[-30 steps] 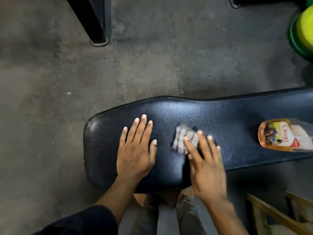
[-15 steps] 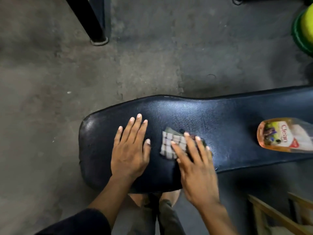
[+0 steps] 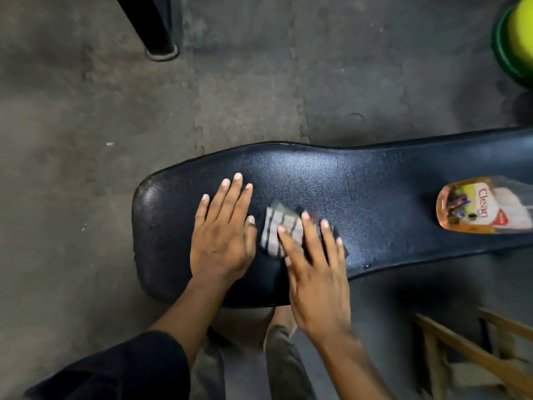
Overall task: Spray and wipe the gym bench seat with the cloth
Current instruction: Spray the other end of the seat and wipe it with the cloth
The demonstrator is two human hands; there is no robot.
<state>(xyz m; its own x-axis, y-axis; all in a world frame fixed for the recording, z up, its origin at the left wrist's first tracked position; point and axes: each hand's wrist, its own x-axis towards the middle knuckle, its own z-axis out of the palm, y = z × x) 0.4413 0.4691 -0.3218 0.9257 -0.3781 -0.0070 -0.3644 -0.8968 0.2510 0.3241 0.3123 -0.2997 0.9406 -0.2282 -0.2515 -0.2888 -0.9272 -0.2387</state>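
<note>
The black padded bench seat runs from the middle left to the right edge. My left hand lies flat on it, fingers spread, holding nothing. Just to its right, my right hand presses a small grey striped cloth flat against the seat; the fingers cover much of the cloth. An orange bottle labelled "Clean" lies on its side on the seat at the far right, partly cut off by the frame.
Grey concrete floor surrounds the bench. A black equipment leg stands at the top left. A green and yellow round object is at the top right. A wooden frame sits at the bottom right. My legs are below the bench.
My right hand slid the cloth leftwards along the seat, closer to my left hand. My left hand stayed flat on the seat. The bottle has not moved.
</note>
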